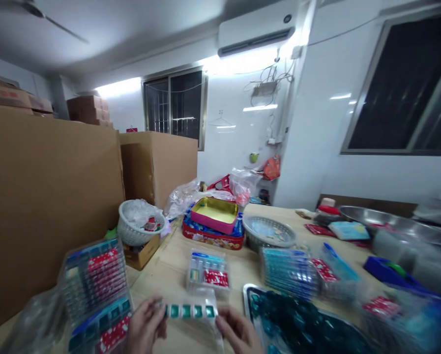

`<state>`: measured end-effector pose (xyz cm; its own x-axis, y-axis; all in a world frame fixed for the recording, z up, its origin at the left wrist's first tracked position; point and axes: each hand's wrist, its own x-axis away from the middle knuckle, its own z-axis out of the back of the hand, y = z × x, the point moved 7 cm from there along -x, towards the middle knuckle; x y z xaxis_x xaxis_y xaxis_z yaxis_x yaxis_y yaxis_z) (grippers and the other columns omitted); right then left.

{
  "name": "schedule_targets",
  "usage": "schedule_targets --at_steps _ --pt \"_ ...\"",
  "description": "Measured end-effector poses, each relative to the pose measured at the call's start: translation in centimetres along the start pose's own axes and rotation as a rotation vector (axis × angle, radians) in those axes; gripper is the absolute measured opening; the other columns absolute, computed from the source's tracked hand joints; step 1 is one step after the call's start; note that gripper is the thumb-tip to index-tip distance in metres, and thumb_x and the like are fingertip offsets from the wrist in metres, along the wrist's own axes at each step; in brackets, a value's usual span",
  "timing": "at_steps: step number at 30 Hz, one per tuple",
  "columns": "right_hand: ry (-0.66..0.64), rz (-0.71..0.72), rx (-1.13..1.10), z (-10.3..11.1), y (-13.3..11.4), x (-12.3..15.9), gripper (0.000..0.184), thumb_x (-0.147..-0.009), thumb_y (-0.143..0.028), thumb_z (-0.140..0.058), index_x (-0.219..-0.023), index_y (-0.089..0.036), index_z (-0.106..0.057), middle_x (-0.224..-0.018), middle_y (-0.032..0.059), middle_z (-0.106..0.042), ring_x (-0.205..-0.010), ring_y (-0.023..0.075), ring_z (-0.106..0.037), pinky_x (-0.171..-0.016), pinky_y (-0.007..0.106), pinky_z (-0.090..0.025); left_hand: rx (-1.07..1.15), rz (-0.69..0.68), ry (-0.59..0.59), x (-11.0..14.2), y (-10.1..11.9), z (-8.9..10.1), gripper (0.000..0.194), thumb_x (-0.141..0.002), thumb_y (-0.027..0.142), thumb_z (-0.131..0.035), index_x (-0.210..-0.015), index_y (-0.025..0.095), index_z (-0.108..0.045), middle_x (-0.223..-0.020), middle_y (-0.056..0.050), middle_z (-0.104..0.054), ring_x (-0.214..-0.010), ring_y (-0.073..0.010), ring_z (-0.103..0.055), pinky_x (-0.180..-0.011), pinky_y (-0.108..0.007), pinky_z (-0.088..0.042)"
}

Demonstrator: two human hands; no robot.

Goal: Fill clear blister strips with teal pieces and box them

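**Q:** State of the hands?

**A:** Left hand (pixel 144 327) and right hand (pixel 238 332) both grasp the ends of a clear blister strip (pixel 191 310) with teal cells, over a wooden table (pixel 164 278).

**Q:** Adjacent items?

**A:** Left: a stacked clear pack (pixel 95 290). Right: a metal tray (pixel 247 300) heaped with teal strips.

**Q:** Farther out?

**A:** A pink-and-gold tin (pixel 215 215) on a red tin (pixel 213 238), a white plastic basket (pixel 139 228), and large cardboard cartons (pixel 46 206).
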<state>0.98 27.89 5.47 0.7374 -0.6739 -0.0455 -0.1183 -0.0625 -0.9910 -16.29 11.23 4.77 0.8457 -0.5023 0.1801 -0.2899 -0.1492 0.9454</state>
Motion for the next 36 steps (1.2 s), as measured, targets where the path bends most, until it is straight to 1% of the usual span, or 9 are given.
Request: schedule_targets --at_steps 2,4,6,9,13,19,24,29,36 --pt "0.131 0.084 0.055 2.2 -1.9 -1.4 0.042 -0.060 -0.056 -0.071 -0.070 -0.015 -0.066 -0.058 0.0012 -0.058 -0.055 0.0140 -0.052 -0.053 0.024 -0.040 -0.043 -0.144 -0.087 -2.4 1.0 -4.4 0.038 -0.056 0.046 -0.073 -0.073 0.017 -0.057 -0.055 0.002 -0.057 -0.046 -0.0117 -0.052 -0.043 -0.021 -0.037" --pt "0.244 0.116 0.088 4.2 -3.0 -3.6 0.042 -0.057 -0.055 -0.071 -0.067 -0.015 -0.065 -0.055 0.0011 -0.057 -0.051 0.0134 -0.050 -0.050 0.024 -0.039 -0.244 -0.298 -0.108 -4.6 2.2 -8.0 0.031 -0.064 0.046 -0.063 -0.063 0.018 -0.051 -0.049 0.003 -0.053 -0.044 -0.0115 -0.049 -0.042 -0.021 -0.035" --pt "0.341 0.120 0.115 6.0 -3.4 -6.1 0.044 -0.052 -0.056 -0.071 -0.067 -0.015 -0.063 -0.052 0.0006 -0.056 -0.049 0.0140 -0.050 -0.049 0.025 -0.040 -0.565 -0.441 -0.041 -6.7 3.3 -10.5 0.026 -0.068 0.041 -0.058 -0.057 0.018 -0.051 -0.048 0.002 -0.053 -0.047 -0.0130 -0.051 -0.047 -0.022 -0.036" --pt "0.436 0.119 0.166 7.8 -3.0 -9.1 0.042 -0.048 -0.054 -0.069 -0.063 -0.016 -0.060 -0.051 -0.0001 -0.055 -0.049 0.0154 -0.051 -0.050 0.028 -0.043 -0.758 -0.526 0.018 -9.2 4.0 -12.4 0.016 -0.067 0.031 -0.059 -0.059 0.017 -0.058 -0.060 -0.003 -0.062 -0.062 -0.0175 -0.057 -0.060 -0.026 -0.039" --pt "0.462 0.079 0.225 8.7 -1.2 -10.9 0.031 -0.050 -0.047 -0.065 -0.052 -0.018 -0.056 -0.048 -0.0009 -0.053 -0.048 0.0149 -0.050 -0.050 0.027 -0.042 -0.858 -0.527 0.048 -10.9 3.1 -12.8 0.015 -0.068 0.030 -0.059 -0.061 0.016 -0.063 -0.065 -0.006 -0.065 -0.069 -0.0204 -0.059 -0.066 -0.027 -0.038" --pt "0.464 -0.028 0.252 9.1 1.0 -10.6 0.018 -0.052 -0.034 -0.062 -0.051 -0.018 -0.056 -0.046 -0.0020 -0.053 -0.047 0.0138 -0.050 -0.047 0.024 -0.035 -0.903 -0.456 0.020 -12.0 1.3 -12.1 0.018 -0.068 0.029 -0.060 -0.068 0.013 -0.069 -0.067 -0.008 -0.068 -0.067 -0.0202 -0.062 -0.061 -0.025 -0.040" --pt "0.438 -0.078 0.223 8.9 0.7 -10.7 0.015 -0.052 -0.031 -0.062 -0.057 -0.017 -0.059 -0.051 -0.0015 -0.055 -0.050 0.0133 -0.051 -0.046 0.023 -0.034 -0.875 -0.443 -0.031 -12.5 1.4 -11.8 0.021 -0.072 0.025 -0.055 -0.061 0.014 -0.069 -0.059 -0.004 -0.067 -0.066 -0.0196 -0.063 -0.057 -0.023 -0.039" --pt "0.442 -0.109 0.184 8.6 0.2 -10.5 0.015 -0.049 -0.029 -0.062 -0.058 -0.017 -0.055 -0.050 -0.0025 -0.053 -0.049 0.0121 -0.049 -0.047 0.022 -0.033 -0.865 -0.427 -0.060 -12.4 1.6 -11.7 0.016 -0.068 0.020 -0.058 -0.058 0.015 -0.069 -0.052 -0.002 -0.064 -0.062 -0.0177 -0.061 -0.054 -0.021 -0.037" --pt "0.476 -0.101 0.171 8.1 -0.5 -10.0 0.013 -0.050 -0.024 -0.061 -0.057 -0.018 -0.052 -0.049 -0.0047 -0.051 -0.049 0.0110 -0.047 -0.047 0.021 -0.033 -0.882 -0.418 -0.084 -12.2 1.2 -11.7 0.016 -0.069 0.017 -0.056 -0.063 0.015 -0.071 -0.062 -0.003 -0.069 -0.068 -0.0172 -0.063 -0.057 -0.021 -0.038"
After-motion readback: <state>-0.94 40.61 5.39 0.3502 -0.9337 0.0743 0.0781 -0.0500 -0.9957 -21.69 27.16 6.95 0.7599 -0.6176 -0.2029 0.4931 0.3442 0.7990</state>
